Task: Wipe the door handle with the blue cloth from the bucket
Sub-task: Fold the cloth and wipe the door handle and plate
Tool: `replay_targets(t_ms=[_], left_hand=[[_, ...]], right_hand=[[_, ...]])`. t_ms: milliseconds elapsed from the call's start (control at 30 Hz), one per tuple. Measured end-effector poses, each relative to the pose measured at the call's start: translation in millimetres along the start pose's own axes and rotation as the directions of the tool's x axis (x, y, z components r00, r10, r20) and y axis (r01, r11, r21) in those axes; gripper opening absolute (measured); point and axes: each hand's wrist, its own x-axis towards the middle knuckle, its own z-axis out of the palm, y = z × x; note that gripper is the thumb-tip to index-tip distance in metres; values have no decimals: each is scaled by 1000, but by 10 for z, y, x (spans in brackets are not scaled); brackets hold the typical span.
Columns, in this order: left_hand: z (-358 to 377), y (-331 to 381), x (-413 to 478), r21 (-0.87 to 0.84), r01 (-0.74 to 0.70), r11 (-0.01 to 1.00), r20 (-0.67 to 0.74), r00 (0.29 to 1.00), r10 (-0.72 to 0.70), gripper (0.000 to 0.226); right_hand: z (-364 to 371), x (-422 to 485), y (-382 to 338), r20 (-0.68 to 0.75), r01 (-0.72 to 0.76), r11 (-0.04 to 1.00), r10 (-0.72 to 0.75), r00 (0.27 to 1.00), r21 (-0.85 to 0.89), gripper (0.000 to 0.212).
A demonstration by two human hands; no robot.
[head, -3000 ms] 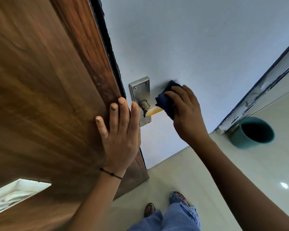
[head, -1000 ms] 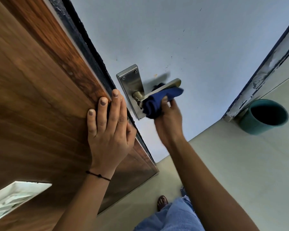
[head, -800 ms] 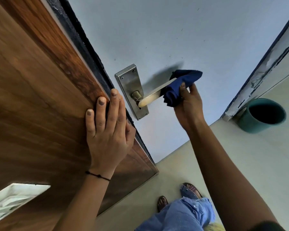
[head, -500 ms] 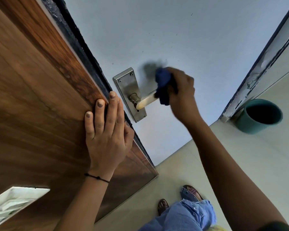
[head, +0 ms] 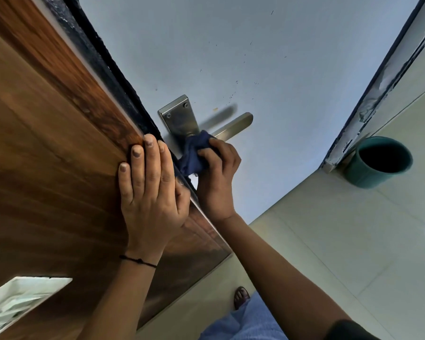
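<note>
Closest to the camera there's a jeans leg (head: 245, 325) and a sandaled foot (head: 241, 293) on the tiled floor (head: 329, 241). Moving up, the left hand (head: 150, 192) is spread flat against the wood door face (head: 47, 168), fingers together and pointing up toward the door edge, not gripping anything, with a thin black cord (head: 138, 260) round the wrist. Right next to it, the right hand (head: 217, 175) is closed around the bunched-up cloth (head: 194, 153), pressing it onto the base of the handle (head: 233, 127), right where the lever meets the plate (head: 179, 119). So the cloth sits at the pivot end, covering the lower bit of the plate. The lever itself is bare past the cloth, and its long axis runs up and to the right in frame, away from the door edge, free tip pointing toward the far right. Further off, the teal bucket (head: 378, 163) stands on the floor by the door frame (head: 378, 74), well apart from both hands.
</note>
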Motion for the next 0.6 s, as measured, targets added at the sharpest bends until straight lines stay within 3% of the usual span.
replay_targets(t_ms=[67, 100, 167, 233, 267, 300, 333, 467, 533, 600], left_hand=[[13, 4, 0, 18, 3, 1000, 0, 1000, -3, 73], [15, 5, 0, 23, 5, 1000, 0, 1000, -5, 73], [14, 7, 2, 30, 0, 1000, 1, 1000, 0, 73], [12, 4, 10, 27, -9, 1000, 2, 1000, 9, 74], [12, 5, 10, 23, -10, 1000, 1, 1000, 10, 74], [14, 4, 7, 22, -8, 1000, -1, 1000, 8, 75], [20, 4, -1, 24, -5, 1000, -7, 1000, 5, 75], [41, 22, 3, 21, 5, 1000, -24, 1000, -4, 76], [52, 35, -1, 16, 9, 1000, -22, 1000, -8, 77], [60, 43, -9, 24, 11, 1000, -23, 1000, -11, 77]], right_hand=[[-12, 3, -159, -82, -199, 960, 218, 972, 198, 38], [-32, 28, -250, -90, -334, 886, 380, 921, 321, 38], [-52, 158, -378, -5, -583, 595, 702, 712, 554, 36], [-16, 301, -365, 152, -680, 212, 888, 434, 701, 31], [-2, 355, -351, 254, -648, 20, 911, 326, 761, 32], [1, 389, -346, 354, -599, -136, 898, 263, 789, 33], [-1, 400, -343, 425, -578, -227, 874, 234, 784, 34], [-49, 405, -373, 591, -524, -453, 797, 125, 722, 38], [-102, 414, -435, 702, -471, -584, 703, 114, 661, 41], [-207, 461, -458, 769, -456, -652, 628, 123, 605, 38]])
